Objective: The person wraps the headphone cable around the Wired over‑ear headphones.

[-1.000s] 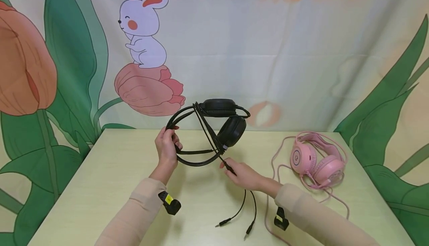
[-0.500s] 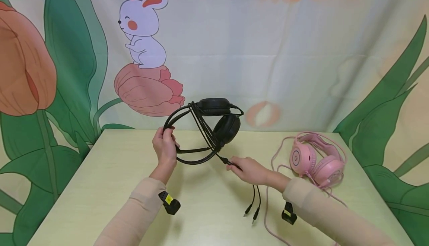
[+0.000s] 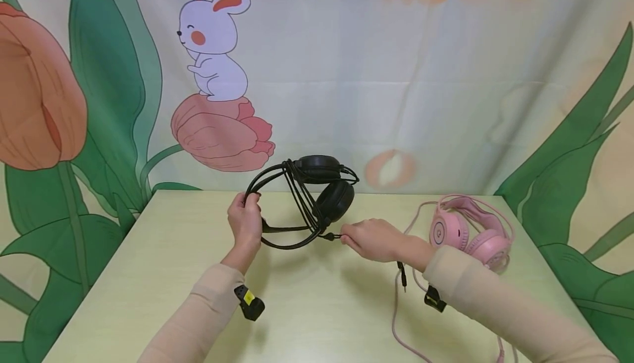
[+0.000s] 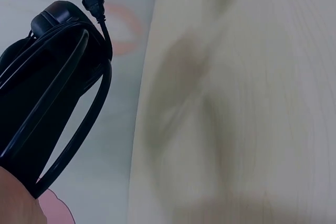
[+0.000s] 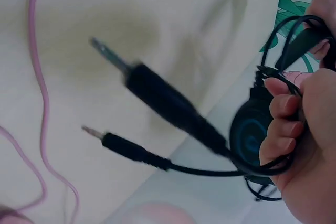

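1. Black headphones (image 3: 335,201): held above the table (image 3: 163,253), clear of its surface, with several cable turns strung across the headband opening.
2. Left hand (image 3: 245,224): gripping the headband, fingers curled round it.
3. Right hand (image 3: 373,240): fingers closed on the black cable (image 5: 205,172), just beyond its splitter (image 4: 94,4).
4. Two plugs (image 5: 163,98): dangling from the right hand; metal tips exposed.
5. Pink headphones (image 3: 448,232): resting on the table at right, partly hidden by the right sleeve (image 3: 505,297); pink cord (image 3: 395,308) trails across the tabletop.
6. Backdrop (image 3: 322,77): printed with a rabbit (image 3: 210,27).
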The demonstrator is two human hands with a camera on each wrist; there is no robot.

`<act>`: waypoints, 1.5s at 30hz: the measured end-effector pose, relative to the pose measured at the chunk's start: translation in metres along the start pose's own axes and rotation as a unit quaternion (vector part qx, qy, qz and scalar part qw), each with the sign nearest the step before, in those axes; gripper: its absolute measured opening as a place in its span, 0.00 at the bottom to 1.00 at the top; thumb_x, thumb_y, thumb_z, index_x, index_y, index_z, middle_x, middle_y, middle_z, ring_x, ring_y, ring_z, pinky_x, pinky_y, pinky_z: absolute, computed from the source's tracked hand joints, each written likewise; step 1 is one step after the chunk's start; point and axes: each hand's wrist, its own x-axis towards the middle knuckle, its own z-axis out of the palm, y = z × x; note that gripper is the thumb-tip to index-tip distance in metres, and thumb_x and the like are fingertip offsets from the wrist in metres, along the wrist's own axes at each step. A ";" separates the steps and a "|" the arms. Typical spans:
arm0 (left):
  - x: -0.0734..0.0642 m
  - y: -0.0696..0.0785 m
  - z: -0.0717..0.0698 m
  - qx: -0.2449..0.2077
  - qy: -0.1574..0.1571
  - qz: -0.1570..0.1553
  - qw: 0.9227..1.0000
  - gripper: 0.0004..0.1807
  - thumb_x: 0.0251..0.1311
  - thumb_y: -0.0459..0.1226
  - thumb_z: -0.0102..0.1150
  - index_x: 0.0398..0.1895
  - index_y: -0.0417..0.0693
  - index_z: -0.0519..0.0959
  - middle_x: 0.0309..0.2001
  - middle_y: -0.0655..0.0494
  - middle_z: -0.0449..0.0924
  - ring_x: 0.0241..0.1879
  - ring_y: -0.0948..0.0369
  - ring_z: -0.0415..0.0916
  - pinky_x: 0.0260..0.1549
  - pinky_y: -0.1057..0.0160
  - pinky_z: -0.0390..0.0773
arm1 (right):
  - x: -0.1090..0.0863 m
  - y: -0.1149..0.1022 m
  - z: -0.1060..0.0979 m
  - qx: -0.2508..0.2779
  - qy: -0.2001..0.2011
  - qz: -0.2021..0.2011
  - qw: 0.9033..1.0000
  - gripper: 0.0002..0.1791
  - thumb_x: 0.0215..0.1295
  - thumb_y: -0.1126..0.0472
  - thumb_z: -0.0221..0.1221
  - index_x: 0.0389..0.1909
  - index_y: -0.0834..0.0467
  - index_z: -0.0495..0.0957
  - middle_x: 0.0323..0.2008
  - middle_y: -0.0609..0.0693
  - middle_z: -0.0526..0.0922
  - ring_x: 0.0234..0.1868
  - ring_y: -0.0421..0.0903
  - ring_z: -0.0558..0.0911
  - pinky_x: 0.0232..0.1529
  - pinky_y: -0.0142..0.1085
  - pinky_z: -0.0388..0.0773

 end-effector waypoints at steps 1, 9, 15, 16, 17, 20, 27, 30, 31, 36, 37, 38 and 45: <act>-0.001 0.000 0.000 0.007 -0.001 -0.001 1.000 0.08 0.52 0.41 0.50 0.23 0.47 0.73 0.17 0.61 0.66 0.22 0.61 0.64 0.23 0.64 0.63 | 0.000 0.000 -0.002 -0.021 0.004 -0.010 1.000 0.10 0.68 0.56 0.47 0.28 0.52 0.71 0.19 0.41 0.72 0.21 0.40 0.73 0.23 0.35 0.71; -0.004 -0.004 0.000 0.074 -0.034 -0.022 0.996 0.12 0.51 0.44 0.51 0.27 0.44 0.76 0.20 0.58 0.68 0.25 0.59 0.65 0.26 0.63 0.65 | 0.002 0.003 -0.017 -0.210 0.066 -0.124 0.968 0.05 0.63 0.58 0.55 0.28 0.53 0.75 0.23 0.43 0.76 0.25 0.42 0.73 0.23 0.31 0.71; -0.006 -0.006 -0.004 0.078 -0.076 -0.047 0.993 0.11 0.52 0.43 0.49 0.27 0.46 0.76 0.18 0.60 0.67 0.24 0.59 0.64 0.24 0.63 0.64 | 0.001 0.007 -0.027 -0.281 0.067 -0.177 0.941 0.02 0.62 0.62 0.54 0.31 0.53 0.74 0.26 0.43 0.76 0.29 0.42 0.73 0.29 0.31 0.71; -0.007 -0.006 -0.005 0.074 -0.084 -0.053 0.992 0.11 0.52 0.43 0.48 0.27 0.46 0.76 0.17 0.60 0.66 0.23 0.59 0.64 0.24 0.63 0.64 | 0.001 0.009 -0.028 -0.291 0.069 -0.182 0.937 0.02 0.62 0.62 0.54 0.31 0.53 0.74 0.27 0.43 0.77 0.30 0.42 0.73 0.30 0.31 0.71; -0.007 -0.006 -0.005 0.071 -0.094 -0.060 0.991 0.11 0.52 0.43 0.48 0.28 0.46 0.76 0.16 0.61 0.66 0.23 0.59 0.64 0.24 0.63 0.64 | 0.001 0.011 -0.028 -0.303 0.070 -0.187 0.932 0.01 0.62 0.62 0.54 0.32 0.53 0.74 0.28 0.43 0.77 0.31 0.42 0.73 0.30 0.31 0.71; -0.008 -0.003 -0.006 0.062 -0.119 -0.077 0.988 0.11 0.51 0.42 0.48 0.30 0.46 0.77 0.15 0.61 0.65 0.22 0.59 0.63 0.25 0.62 0.63 | 0.000 0.016 -0.031 -0.347 0.077 -0.205 0.912 0.03 0.61 0.62 0.56 0.35 0.54 0.73 0.32 0.43 0.78 0.33 0.42 0.73 0.32 0.30 0.71; -0.012 -0.002 -0.005 0.036 -0.133 -0.103 0.985 0.10 0.50 0.41 0.48 0.29 0.45 0.76 0.13 0.62 0.64 0.19 0.61 0.61 0.22 0.64 0.63 | 0.004 0.021 -0.039 -0.428 0.094 -0.235 0.868 0.07 0.61 0.60 0.56 0.39 0.53 0.72 0.38 0.46 0.75 0.37 0.45 0.69 0.36 0.33 0.68; -0.015 -0.002 -0.004 0.026 -0.139 -0.110 0.984 0.09 0.50 0.40 0.48 0.27 0.45 0.75 0.13 0.61 0.63 0.18 0.62 0.61 0.20 0.64 0.63 | 0.004 0.022 -0.040 -0.444 0.089 -0.231 0.861 0.07 0.60 0.58 0.58 0.39 0.51 0.73 0.42 0.47 0.73 0.39 0.46 0.68 0.37 0.35 0.66; -0.016 -0.002 -0.003 0.022 -0.143 -0.113 0.983 0.08 0.50 0.40 0.48 0.26 0.46 0.74 0.13 0.61 0.63 0.17 0.62 0.60 0.20 0.64 0.63 | 0.005 0.022 -0.040 -0.448 0.087 -0.230 0.859 0.07 0.60 0.58 0.58 0.39 0.50 0.74 0.43 0.47 0.73 0.40 0.46 0.68 0.37 0.35 0.65; -0.017 -0.003 -0.002 -0.010 -0.154 -0.128 0.980 0.06 0.50 0.39 0.48 0.22 0.46 0.71 0.11 0.60 0.62 0.12 0.63 0.60 0.16 0.66 0.64 | 0.005 0.022 -0.039 -0.460 0.100 -0.220 0.855 0.05 0.61 0.59 0.57 0.37 0.52 0.73 0.37 0.47 0.73 0.35 0.46 0.68 0.37 0.35 0.65; -0.017 -0.003 -0.002 -0.018 -0.154 -0.132 0.979 0.06 0.50 0.38 0.48 0.21 0.46 0.70 0.11 0.60 0.62 0.11 0.64 0.60 0.14 0.66 0.64 | 0.005 0.022 -0.038 -0.462 0.107 -0.218 0.853 0.04 0.62 0.60 0.56 0.37 0.52 0.73 0.36 0.47 0.74 0.33 0.45 0.69 0.37 0.35 0.66; -0.017 -0.003 -0.002 -0.025 -0.155 -0.136 0.978 0.07 0.50 0.38 0.48 0.20 0.46 0.69 0.11 0.60 0.62 0.09 0.64 0.60 0.13 0.66 0.64 | 0.005 0.022 -0.037 -0.463 0.113 -0.215 0.853 0.04 0.63 0.60 0.55 0.38 0.52 0.72 0.35 0.46 0.74 0.32 0.45 0.69 0.37 0.34 0.66; -0.020 -0.004 -0.002 -0.071 -0.174 -0.159 0.969 0.07 0.51 0.37 0.49 0.20 0.46 0.68 0.11 0.60 0.60 0.09 0.63 0.58 0.10 0.67 0.64 | 0.006 0.022 -0.028 -0.435 0.170 -0.220 0.856 0.04 0.62 0.63 0.54 0.38 0.54 0.72 0.32 0.48 0.74 0.30 0.46 0.70 0.33 0.35 0.69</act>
